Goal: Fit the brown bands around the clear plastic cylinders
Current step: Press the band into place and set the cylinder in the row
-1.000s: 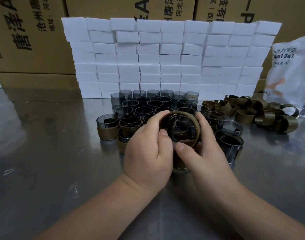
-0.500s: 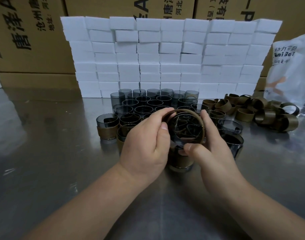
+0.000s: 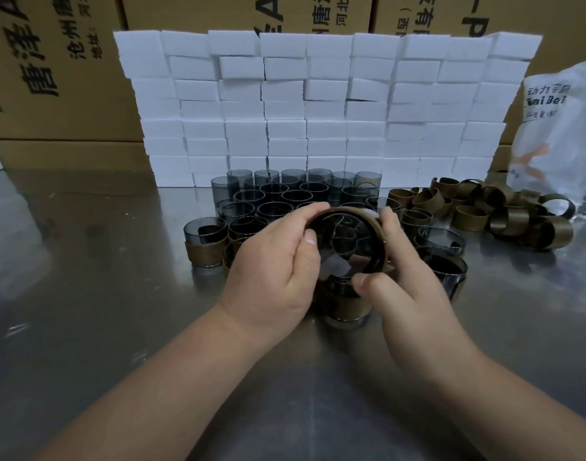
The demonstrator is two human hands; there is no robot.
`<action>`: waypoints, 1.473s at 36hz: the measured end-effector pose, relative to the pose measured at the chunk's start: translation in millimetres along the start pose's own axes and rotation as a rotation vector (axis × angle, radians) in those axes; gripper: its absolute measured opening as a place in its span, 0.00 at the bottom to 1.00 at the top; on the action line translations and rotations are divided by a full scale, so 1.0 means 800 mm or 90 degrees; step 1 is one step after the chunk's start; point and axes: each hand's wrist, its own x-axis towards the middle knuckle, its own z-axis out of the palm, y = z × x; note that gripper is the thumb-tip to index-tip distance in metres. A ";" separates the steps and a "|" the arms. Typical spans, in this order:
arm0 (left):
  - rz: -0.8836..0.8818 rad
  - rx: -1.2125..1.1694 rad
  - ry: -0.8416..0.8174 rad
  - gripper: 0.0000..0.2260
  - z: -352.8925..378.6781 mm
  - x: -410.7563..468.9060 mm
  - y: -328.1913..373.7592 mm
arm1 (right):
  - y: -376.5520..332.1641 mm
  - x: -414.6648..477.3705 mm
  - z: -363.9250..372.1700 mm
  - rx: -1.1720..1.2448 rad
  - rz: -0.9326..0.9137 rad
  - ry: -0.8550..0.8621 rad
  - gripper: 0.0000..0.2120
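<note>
At centre, just above the counter, the left hand and right hand hold one cylinder with a band ringing its rim, the open mouth tilted toward the camera. Each grip is clamped on the band: left forefinger over the upper-left edge with the thumb on the near left side, right fingers at the upper right with the thumb at the bottom.

Compared with a second ago, the piece sits slightly higher and looms larger in view. The right thumb has slid from the lower left of the ring to its bottom. The band now traces a more even circle around the rim, which suggests it is started on the cylinder and is being worked down the wall. How far it is seated cannot be told.

Directly beneath stands a finished cylinder; another stands to the left. Bare cylinders wait behind and loose bands lie to the right, so much of the batch remains.
</note>
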 end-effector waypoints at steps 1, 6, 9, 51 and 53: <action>0.001 0.002 0.000 0.21 0.000 0.000 0.000 | 0.000 0.000 0.000 0.001 -0.003 0.001 0.50; -0.021 -0.027 -0.008 0.18 0.000 0.000 0.000 | 0.001 0.003 -0.005 0.031 -0.007 0.004 0.41; -0.051 -0.072 0.001 0.16 0.000 0.000 0.001 | 0.002 0.004 -0.007 0.064 -0.013 0.005 0.41; -0.368 -0.558 -0.099 0.14 0.002 0.008 -0.002 | 0.007 0.008 -0.004 0.407 0.061 -0.049 0.36; -0.408 -0.617 -0.127 0.14 -0.001 0.011 -0.003 | 0.006 0.010 -0.004 0.424 0.065 -0.065 0.28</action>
